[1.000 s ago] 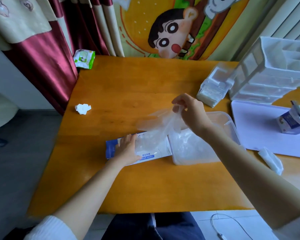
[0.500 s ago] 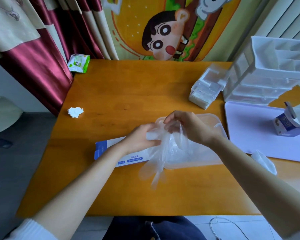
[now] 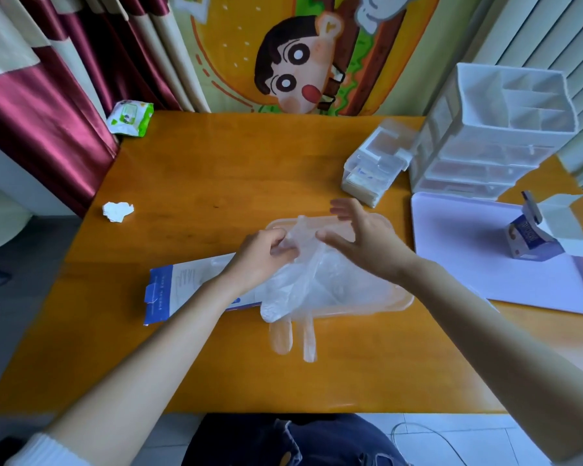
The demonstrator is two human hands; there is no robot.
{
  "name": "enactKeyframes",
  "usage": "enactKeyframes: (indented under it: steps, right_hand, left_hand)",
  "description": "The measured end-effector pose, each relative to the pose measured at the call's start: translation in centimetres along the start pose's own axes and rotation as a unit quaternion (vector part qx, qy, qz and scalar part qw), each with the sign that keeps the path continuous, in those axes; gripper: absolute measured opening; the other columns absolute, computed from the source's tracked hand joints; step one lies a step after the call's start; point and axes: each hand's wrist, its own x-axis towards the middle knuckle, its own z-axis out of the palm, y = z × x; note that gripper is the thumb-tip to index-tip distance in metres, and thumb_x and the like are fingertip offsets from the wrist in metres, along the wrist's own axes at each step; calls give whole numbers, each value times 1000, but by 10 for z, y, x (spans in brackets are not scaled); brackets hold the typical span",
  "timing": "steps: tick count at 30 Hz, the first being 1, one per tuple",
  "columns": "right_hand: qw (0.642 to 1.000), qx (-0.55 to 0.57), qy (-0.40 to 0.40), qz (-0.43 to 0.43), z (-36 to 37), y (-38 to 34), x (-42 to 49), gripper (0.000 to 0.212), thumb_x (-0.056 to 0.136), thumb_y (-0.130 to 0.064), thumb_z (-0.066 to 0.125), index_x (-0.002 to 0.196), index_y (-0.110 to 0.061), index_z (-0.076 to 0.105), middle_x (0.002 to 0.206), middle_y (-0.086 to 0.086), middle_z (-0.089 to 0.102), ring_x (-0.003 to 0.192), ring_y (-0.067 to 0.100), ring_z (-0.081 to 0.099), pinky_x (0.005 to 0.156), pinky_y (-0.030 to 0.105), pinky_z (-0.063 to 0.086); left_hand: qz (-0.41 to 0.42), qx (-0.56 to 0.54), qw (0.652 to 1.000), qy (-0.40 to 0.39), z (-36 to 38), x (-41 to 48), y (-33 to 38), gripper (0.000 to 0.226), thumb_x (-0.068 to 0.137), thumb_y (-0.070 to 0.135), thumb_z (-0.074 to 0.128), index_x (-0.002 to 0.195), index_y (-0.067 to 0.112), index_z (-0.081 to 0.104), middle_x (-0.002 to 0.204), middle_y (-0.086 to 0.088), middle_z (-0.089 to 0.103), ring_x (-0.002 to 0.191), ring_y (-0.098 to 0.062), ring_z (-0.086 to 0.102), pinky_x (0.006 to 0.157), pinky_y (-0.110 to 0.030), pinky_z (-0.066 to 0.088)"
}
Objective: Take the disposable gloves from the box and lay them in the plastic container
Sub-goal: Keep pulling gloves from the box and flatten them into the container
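Observation:
A thin clear disposable glove [image 3: 297, 290] drapes across the clear plastic container [image 3: 401, 297], its fingers hanging over the near rim onto the table. My left hand [image 3: 260, 257] pinches the glove's cuff end above the container's left part. My right hand [image 3: 360, 237] hovers over the container with fingers spread and straight, holding nothing. The white and blue glove box [image 3: 179, 287] lies flat on the table to the left of the container, partly under my left forearm. More clear gloves lie bunched inside the container.
A lilac tray [image 3: 468, 264] with a small blue carton [image 3: 529, 240] lies at the right. A white drawer organiser [image 3: 495, 136] and a clear lidded box [image 3: 374, 169] stand behind it. A crumpled tissue [image 3: 118, 211] and a wipes pack [image 3: 130, 117] sit at the left.
The glove came out of the box and over the container. My left hand left the box and took the glove's cuff; my right hand let go and opened above the container.

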Motion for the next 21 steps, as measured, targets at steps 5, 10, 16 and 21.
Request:
enactKeyframes:
  steps: [5,10,16,21]
  right_hand:
    - [996,-83,-32,-24,-1,10,8,41,83,-33,70,117,-10,62,104,0,66,97,19,60,64,3,32]
    - [998,-50,-30,-17,-9,11,3,13,81,-10,73,74,-17,64,73,-12,52,71,14,46,58,1,33]
    - [997,-66,15,-45,-7,3,-1,13,82,0,64,94,-7,66,84,-5,57,77,11,47,62,-2,32]
    - [997,-66,-21,-38,4,3,4,37,80,5,55,111,-15,63,101,-5,63,93,13,58,74,8,40]
  left_hand:
    - [11,37,999,4,7,-10,17,32,83,31,71,84,0,62,94,-21,64,92,-36,60,81,-51,48]
    - [-17,61,998,18,-5,-8,11,13,85,19,70,95,11,68,96,-4,68,92,-18,63,83,-36,52]
    - [9,111,994,16,-11,-9,21,29,89,20,66,117,16,62,105,14,56,101,-4,52,81,-15,40]
    - [75,134,988,27,-3,-6,34,8,88,24,67,82,27,63,82,14,62,82,-10,59,72,-28,45]
